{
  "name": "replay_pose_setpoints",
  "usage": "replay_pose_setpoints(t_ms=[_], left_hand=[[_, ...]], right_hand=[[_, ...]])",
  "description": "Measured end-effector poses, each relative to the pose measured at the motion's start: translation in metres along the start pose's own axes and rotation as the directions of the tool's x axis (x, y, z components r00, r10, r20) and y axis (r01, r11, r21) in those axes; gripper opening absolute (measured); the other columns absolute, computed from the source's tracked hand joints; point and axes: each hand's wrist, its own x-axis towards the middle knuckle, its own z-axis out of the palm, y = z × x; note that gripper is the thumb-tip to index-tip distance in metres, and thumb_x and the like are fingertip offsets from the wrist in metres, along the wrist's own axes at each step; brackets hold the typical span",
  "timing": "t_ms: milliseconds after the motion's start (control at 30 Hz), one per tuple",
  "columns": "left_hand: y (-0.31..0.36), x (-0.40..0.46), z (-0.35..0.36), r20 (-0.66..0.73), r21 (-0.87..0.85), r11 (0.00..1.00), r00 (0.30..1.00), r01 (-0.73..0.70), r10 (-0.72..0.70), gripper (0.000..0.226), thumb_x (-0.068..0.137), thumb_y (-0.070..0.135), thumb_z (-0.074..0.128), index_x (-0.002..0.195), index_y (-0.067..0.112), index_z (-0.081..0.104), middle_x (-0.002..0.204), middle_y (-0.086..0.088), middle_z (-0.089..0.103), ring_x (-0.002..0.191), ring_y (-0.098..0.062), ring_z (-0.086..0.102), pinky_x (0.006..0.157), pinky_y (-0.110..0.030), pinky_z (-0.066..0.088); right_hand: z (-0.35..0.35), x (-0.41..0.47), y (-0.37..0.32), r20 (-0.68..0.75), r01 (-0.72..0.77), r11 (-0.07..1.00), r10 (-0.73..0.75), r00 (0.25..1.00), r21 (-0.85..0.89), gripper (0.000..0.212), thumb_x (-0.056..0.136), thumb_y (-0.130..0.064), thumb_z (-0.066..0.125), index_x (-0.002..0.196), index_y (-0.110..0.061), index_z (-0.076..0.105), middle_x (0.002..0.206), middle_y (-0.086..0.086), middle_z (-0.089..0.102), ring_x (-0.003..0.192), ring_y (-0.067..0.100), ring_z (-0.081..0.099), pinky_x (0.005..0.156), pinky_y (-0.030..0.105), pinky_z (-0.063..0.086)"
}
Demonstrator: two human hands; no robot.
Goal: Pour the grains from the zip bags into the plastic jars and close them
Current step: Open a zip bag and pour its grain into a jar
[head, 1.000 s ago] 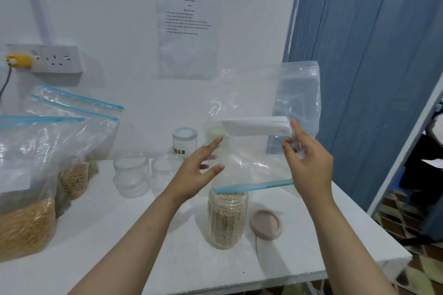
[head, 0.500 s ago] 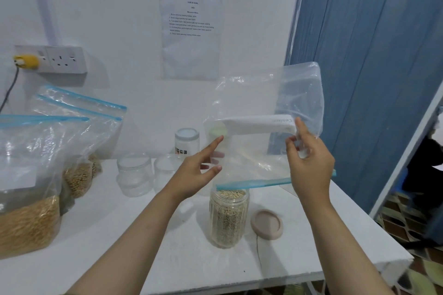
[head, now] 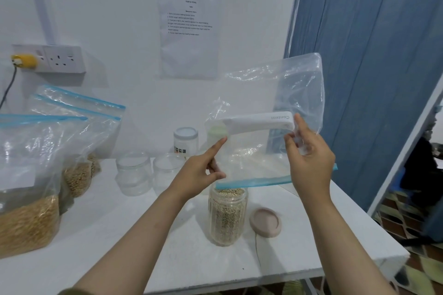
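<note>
Bag point(head: 268, 112) emptying over jar point(head: 226, 215)
Both hands — left point(head: 199, 171), right point(head: 309, 160) — are pinching it, mouth hanging directly above the jar's opening.

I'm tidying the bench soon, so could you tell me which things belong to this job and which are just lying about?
Job: empty zip bag, held by both hands; filled jar; its lid; full grain bags; empty jars.

Lying about: wall socket, taped sheet, labelled jar.

Both my forearms bare to the elbow, no watch or rings visible. Left hand point(head: 199, 172), right hand point(head: 310, 163): short nails. Olive sleeve point(head: 69, 292) edge at near left.
</note>
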Motion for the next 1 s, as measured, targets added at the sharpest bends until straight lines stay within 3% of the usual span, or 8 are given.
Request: replay_pose_setpoints(t_ms=[133,333,467,667,833,933,1000], left_hand=[[-0.003,-0.002,0.001,0.013,0.001,1.0,1.0,0.002,-0.002,0.086,0.087,0.013,0.073,0.142,0.06,0.026,0.079,0.007,0.064,0.083,-0.009,0.064,0.093,-0.025,0.051],[-0.005,-0.008,-0.004,0.054,0.06,0.997,0.998,-0.039,0.036,0.08,0.095,-0.004,0.05,0.145,0.053,0.021,0.095,0.012,0.068,0.088,-0.003,0.068,0.093,-0.023,0.051],[-0.005,-0.009,-0.003,0.1,0.02,0.999,0.994,-0.038,0.035,0.085,0.093,-0.005,0.048,0.147,0.053,0.018,0.103,0.014,0.068,0.095,-0.003,0.067,0.094,-0.024,0.052],[-0.005,-0.007,-0.005,0.106,-0.039,0.999,0.994,-0.027,0.031,0.091,0.09,0.007,0.064,0.147,0.058,0.016,0.101,0.016,0.06,0.09,-0.009,0.067,0.084,-0.016,0.05],[-0.007,-0.002,-0.003,0.042,0.001,0.999,0.998,-0.04,0.04,0.095,0.085,0.013,0.075,0.144,0.061,0.018,0.096,0.011,0.054,0.076,-0.008,0.055,0.083,-0.017,0.048],[-0.008,-0.002,0.002,0.01,0.001,0.999,0.999,-0.049,0.049,0.093,0.083,0.027,0.078,0.147,0.057,0.017,0.105,0.012,0.052,0.083,-0.009,0.054,0.085,-0.012,0.042],[-0.005,-0.004,0.005,-0.023,0.011,0.999,0.999,-0.046,0.046,0.085,0.086,0.043,0.071,0.148,0.055,0.015,0.119,0.016,0.048,0.099,-0.004,0.053,0.089,-0.005,0.036]], right_hand=[[0.002,-0.003,-0.002,0.008,0.013,1.0,-0.013,1.0,0.008,0.05,0.093,-0.004,0.065,0.133,-0.031,0.052,0.092,-0.016,0.06,0.082,-0.004,0.055,0.084,0.018,0.049],[0.007,-0.006,-0.006,0.01,0.006,1.0,-0.006,1.0,0.007,0.05,0.093,-0.005,0.065,0.135,-0.03,0.051,0.095,-0.02,0.058,0.084,-0.007,0.056,0.083,0.009,0.045],[0.01,-0.006,-0.009,0.002,0.019,1.0,-0.018,1.0,-0.008,0.051,0.093,-0.004,0.065,0.135,-0.028,0.051,0.095,-0.017,0.059,0.083,-0.007,0.055,0.083,0.009,0.044],[0.01,-0.002,-0.011,-0.015,0.024,1.0,-0.024,1.0,-0.005,0.049,0.093,-0.004,0.065,0.135,-0.027,0.053,0.094,-0.018,0.059,0.085,-0.006,0.055,0.086,0.015,0.046],[0.011,-0.003,-0.013,-0.017,0.028,1.0,-0.028,0.999,-0.005,0.047,0.094,-0.003,0.064,0.136,-0.021,0.055,0.097,-0.019,0.059,0.086,-0.007,0.056,0.085,0.009,0.043],[0.01,-0.004,-0.008,-0.017,0.019,1.0,-0.019,1.0,-0.012,0.048,0.094,-0.004,0.064,0.136,-0.023,0.054,0.097,-0.02,0.059,0.086,-0.006,0.056,0.086,0.009,0.043],[0.008,-0.004,-0.002,-0.014,0.011,0.999,-0.011,1.0,-0.036,0.047,0.094,-0.005,0.064,0.136,-0.025,0.055,0.096,-0.019,0.059,0.086,-0.006,0.055,0.086,0.01,0.043]])
